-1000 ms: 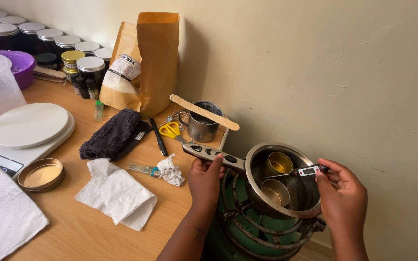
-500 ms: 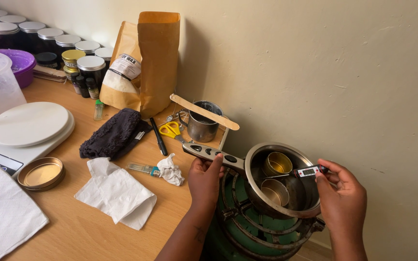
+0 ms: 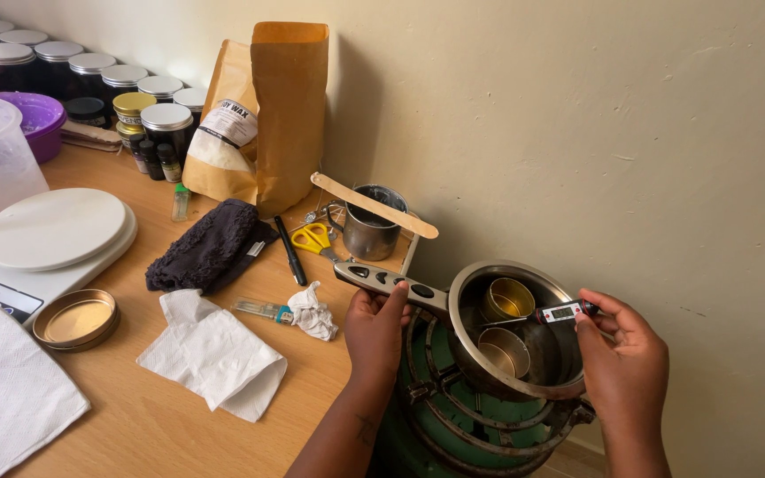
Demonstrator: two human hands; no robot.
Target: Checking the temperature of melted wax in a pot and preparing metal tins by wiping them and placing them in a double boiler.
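A steel saucepan (image 3: pixel 552 381) sits on a green gas burner (image 3: pixel 475 425) at the table's right end. Two round gold tins (image 3: pixel 509 297) stand inside the pan. My left hand (image 3: pixel 375 326) grips the pan's long dark handle (image 3: pixel 382 281). My right hand (image 3: pixel 622 358) holds a digital probe thermometer (image 3: pixel 562 312) by its head over the pan's right rim, with the metal probe reaching down toward the nearer tin (image 3: pixel 503 350).
On the wooden table lie a steel cup (image 3: pixel 372 223) with a wooden stick across it, yellow scissors (image 3: pixel 312 239), a black pen (image 3: pixel 289 250), a dark cloth (image 3: pixel 207 247), tissues (image 3: pixel 214 352), a lighter (image 3: pixel 262 310), a gold lid (image 3: pixel 74 320), a white scale (image 3: pixel 46 239), brown paper bags (image 3: pixel 263 119) and several jars (image 3: pixel 90 75).
My right hand and the thermometer have shifted very slightly left and down. Nothing else has moved.
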